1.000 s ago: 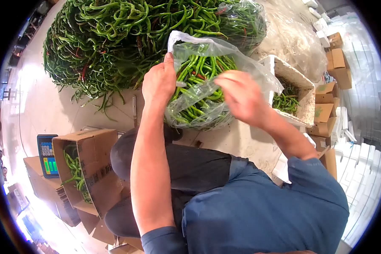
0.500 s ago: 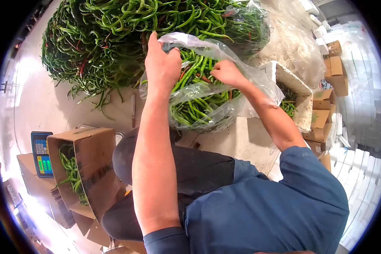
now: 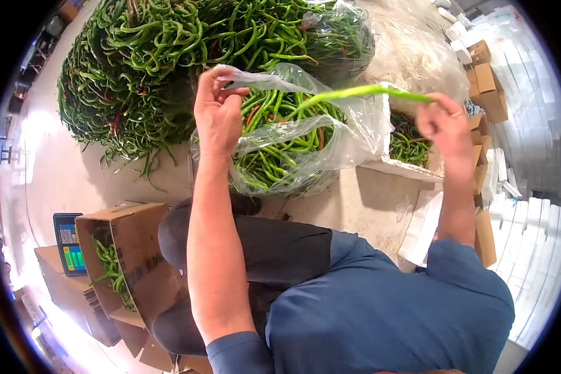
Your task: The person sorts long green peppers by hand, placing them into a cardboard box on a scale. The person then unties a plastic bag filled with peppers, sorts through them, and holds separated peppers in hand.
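My left hand [image 3: 219, 115] grips the upper left rim of a clear plastic bag [image 3: 280, 134] full of green peppers [image 3: 271, 165], with a few red ones among them. My right hand [image 3: 444, 124] is raised at the right, pinching one end of a long green pepper [image 3: 368, 91]. That pepper stretches leftward over the bag's mouth and is slightly blurred. Below it, beside the bag, stands a white foam box [image 3: 411, 171] with small green peppers [image 3: 410, 144] inside.
A large heap of green peppers [image 3: 131, 68] lies behind the bag. At the lower left are a cardboard box [image 3: 146, 255] with peppers and a scale display [image 3: 70, 244]. Crumpled plastic [image 3: 411, 50] and cardboard boxes [image 3: 489, 84] are at the right.
My right hand has moved from inside the bag's mouth out to the right and now holds a long green pepper. My left hand has shifted slightly down and left with the bag's rim.
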The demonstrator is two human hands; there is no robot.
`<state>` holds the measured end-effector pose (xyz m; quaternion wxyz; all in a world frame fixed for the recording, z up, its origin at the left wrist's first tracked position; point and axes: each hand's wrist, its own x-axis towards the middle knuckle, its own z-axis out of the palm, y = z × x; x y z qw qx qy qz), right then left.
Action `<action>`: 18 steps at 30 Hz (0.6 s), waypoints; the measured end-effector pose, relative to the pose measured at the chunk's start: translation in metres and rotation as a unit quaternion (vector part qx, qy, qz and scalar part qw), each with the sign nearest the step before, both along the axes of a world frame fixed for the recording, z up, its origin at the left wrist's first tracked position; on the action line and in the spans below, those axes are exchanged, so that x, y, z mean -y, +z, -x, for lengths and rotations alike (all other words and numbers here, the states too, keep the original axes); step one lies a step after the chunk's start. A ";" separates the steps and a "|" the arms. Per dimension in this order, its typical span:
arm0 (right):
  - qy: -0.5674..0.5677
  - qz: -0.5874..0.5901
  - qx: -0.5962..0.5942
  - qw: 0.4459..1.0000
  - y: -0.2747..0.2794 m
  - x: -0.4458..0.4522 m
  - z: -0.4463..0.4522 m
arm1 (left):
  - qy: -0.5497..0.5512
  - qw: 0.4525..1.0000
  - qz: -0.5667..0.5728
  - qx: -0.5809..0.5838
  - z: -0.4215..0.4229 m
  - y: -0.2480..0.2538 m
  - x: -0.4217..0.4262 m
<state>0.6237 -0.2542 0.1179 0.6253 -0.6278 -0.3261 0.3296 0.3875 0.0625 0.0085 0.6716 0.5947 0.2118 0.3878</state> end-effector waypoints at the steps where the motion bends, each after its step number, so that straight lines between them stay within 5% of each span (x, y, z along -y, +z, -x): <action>1: -0.011 -0.054 -0.005 0.998 -0.001 0.018 -0.017 | -0.018 1.000 0.003 -0.009 0.003 -0.005 -0.003; 6: -0.143 -0.093 -0.177 0.969 -0.032 0.132 -0.110 | -0.104 0.961 -0.047 -0.253 0.004 -0.014 -0.001; 9: -0.353 0.235 -0.046 0.904 -0.117 0.246 -0.206 | -0.153 0.848 -0.244 -0.445 -0.002 -0.046 0.006; 10: -0.319 0.478 0.298 0.762 -0.133 0.260 -0.226 | -0.159 0.845 -0.323 -0.395 0.000 -0.072 0.004; 12: -0.377 0.340 0.357 0.784 -0.113 0.178 -0.152 | -0.143 0.814 -0.427 -0.367 0.001 -0.096 0.009; 14: -0.241 0.260 0.350 0.867 -0.074 0.060 -0.034 | -0.218 0.808 -0.297 -0.460 -0.012 -0.069 0.015; 16: 0.031 0.100 0.353 0.930 -0.083 -0.010 0.039 | -0.280 0.750 -0.307 -0.514 -0.013 -0.094 0.013; 18: 0.221 0.053 0.408 0.884 -0.098 -0.072 0.090 | -0.299 0.740 -0.311 -0.517 -0.013 -0.102 0.020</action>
